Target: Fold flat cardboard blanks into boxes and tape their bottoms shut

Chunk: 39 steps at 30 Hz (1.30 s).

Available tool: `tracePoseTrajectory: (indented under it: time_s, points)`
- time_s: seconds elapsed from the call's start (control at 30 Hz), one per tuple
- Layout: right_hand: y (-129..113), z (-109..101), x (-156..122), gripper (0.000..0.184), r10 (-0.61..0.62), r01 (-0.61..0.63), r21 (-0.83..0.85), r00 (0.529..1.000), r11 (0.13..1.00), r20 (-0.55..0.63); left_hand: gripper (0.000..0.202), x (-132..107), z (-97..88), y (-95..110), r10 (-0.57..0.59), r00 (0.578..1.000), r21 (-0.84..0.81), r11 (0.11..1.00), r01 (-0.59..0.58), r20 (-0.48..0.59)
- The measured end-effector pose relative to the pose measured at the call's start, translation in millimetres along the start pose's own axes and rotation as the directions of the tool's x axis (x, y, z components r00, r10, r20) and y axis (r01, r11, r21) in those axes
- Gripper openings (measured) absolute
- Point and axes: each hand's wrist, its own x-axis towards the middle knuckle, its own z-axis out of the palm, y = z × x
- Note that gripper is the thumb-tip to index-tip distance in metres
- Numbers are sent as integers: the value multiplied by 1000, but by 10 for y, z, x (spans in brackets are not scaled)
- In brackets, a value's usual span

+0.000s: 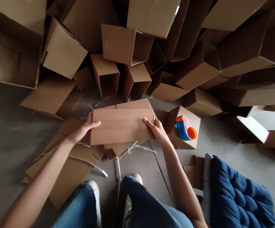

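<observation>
Between my two hands is a brown cardboard box [120,126], its long side facing up with a strip of clear tape along it. My left hand [86,126] grips its left end, thumb on top and fingers hidden behind the edge. At the right end my right hand [156,128] holds it the same way, thumb pressed on the top face. Under and around the box lie flat cardboard sheets [66,171] with loose white strapping [129,150]. To the right, a blue and orange tape dispenser [185,128] rests on another carton [173,134].
Many assembled cartons [117,44] are piled across the far side, several with open ends. A navy tufted cushion [239,193] sits on a seat at lower right. My feet [96,196] stand on the grey concrete floor [6,126], near a strand of strapping.
</observation>
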Motion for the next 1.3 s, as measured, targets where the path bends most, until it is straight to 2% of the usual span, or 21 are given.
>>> tracePoseTrajectory:
  time_s: [0.1,0.27,0.37,0.47,0.67,0.8,0.9,1.0,1.07,1.2,1.3]
  points:
    - [27,-5,-1,57,-42,42,6,999,999,3,62,-11,7,-121,31,1000,-94,995,-30,0]
    - [111,-22,54,66,-68,68,12,998,998,-19,68,-12,100,-192,-14,1000,-226,974,16,10]
    - [152,-20,87,76,7,-2,102,999,995,-49,70,7,98,-173,14,1000,-200,980,-13,3]
    - [156,-18,82,75,71,-65,165,997,984,-31,74,28,85,-177,42,999,-143,989,-44,-18]
    - [123,-23,36,70,69,-66,211,998,975,-6,61,57,78,-231,52,998,-168,984,-57,-32]
    - [129,-11,31,71,78,-70,213,996,975,-31,47,81,6,-115,-2,999,-134,991,-5,-54]
    - [143,1,32,70,51,-43,206,998,978,-32,52,72,2,27,30,991,-23,999,-33,-134]
    - [157,6,32,68,49,-39,207,998,978,-42,75,42,100,134,63,982,48,997,-55,-177]
    - [164,5,31,68,47,-37,195,998,980,-48,84,26,195,179,42,975,63,998,-29,-218]
    - [169,-2,25,70,22,-16,162,999,987,-37,80,14,348,260,-78,960,25,996,87,-267]
    - [172,-2,20,75,24,-16,171,999,985,-48,76,11,406,317,-87,940,20,995,99,-331]
